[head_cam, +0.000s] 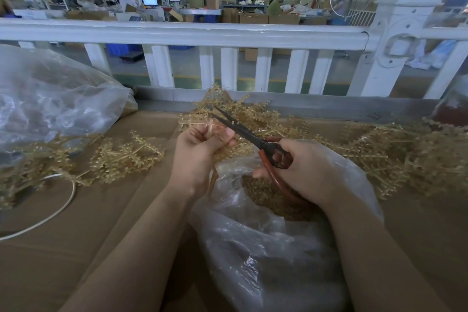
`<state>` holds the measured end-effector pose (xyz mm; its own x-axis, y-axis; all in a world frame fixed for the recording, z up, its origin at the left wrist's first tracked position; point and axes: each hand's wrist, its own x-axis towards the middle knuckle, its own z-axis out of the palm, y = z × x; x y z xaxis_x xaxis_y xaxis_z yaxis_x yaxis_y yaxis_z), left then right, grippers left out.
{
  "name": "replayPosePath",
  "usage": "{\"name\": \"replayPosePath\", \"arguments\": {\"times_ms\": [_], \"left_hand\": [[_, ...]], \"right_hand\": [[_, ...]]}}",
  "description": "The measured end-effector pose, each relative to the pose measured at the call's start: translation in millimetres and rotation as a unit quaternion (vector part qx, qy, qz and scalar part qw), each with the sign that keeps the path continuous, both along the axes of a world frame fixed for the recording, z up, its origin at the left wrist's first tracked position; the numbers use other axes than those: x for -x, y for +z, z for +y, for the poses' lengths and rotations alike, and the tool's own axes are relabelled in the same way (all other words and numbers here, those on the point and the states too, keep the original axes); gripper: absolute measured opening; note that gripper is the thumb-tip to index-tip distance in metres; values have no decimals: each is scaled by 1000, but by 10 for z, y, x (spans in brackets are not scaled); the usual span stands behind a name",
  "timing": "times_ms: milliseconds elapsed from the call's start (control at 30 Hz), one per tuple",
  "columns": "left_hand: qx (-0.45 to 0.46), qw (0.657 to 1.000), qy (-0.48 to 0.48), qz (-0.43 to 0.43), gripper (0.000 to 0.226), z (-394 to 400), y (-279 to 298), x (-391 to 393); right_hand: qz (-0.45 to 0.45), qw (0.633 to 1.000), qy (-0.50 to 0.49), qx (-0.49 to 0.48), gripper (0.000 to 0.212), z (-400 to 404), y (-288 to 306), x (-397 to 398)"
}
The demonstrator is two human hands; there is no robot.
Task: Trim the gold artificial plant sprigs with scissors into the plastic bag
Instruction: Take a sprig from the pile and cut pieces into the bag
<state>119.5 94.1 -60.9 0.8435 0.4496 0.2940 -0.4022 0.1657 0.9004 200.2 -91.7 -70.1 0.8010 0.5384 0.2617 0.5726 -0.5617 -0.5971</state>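
Sprig [200,123] of gold plastic foliage sits pinched in the left hand [196,152], fingers curled round its stems, held above the work surface just beyond the mouth of the plastic bag [266,248]. I note the stems run down past the left wrist towards the bag opening. Scissors [243,132] are in the right hand [304,172]: fingers wrapped through the red-brown handles, dark blades parted narrowly, tips pointing up and left, crossing just beside the held sprig at the left fingertips. I cannot tell whether the blades touch a stem.

Bag lies open directly under both hands, clear and crumpled; a mass of gold cuttings [268,195] shows inside it, below the right hand.

Loose gold sprigs surround the hands: one pile [121,157] on the left, one heap [379,154] on the right, more [243,109] behind the scissors. All rest on a brown cardboard surface [88,235].

A second clear bag [50,99], bulky, sits at far left. A white cable [50,213] curves across the cardboard near it. White railing [190,33] runs along the far edge of the bench; beyond it I see a workshop floor with cartons and seated people, well apart from the work.
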Motion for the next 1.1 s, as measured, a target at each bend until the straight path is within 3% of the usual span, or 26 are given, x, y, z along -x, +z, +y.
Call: {"name": "replayPosePath", "arguments": {"times_ms": [300, 833, 1100], "left_hand": [[-52, 999, 3, 11, 5, -16, 18, 29], [-95, 995, 23, 22, 18, 27, 34, 49], [-148, 988, 19, 24, 28, 15, 17, 45]], "right_hand": [[-55, 997, 2, 49, 73, -46, 96, 60], [-57, 998, -1, 8, 70, -8, -4, 11], [-101, 992, 11, 72, 60, -48, 102, 74]]}}
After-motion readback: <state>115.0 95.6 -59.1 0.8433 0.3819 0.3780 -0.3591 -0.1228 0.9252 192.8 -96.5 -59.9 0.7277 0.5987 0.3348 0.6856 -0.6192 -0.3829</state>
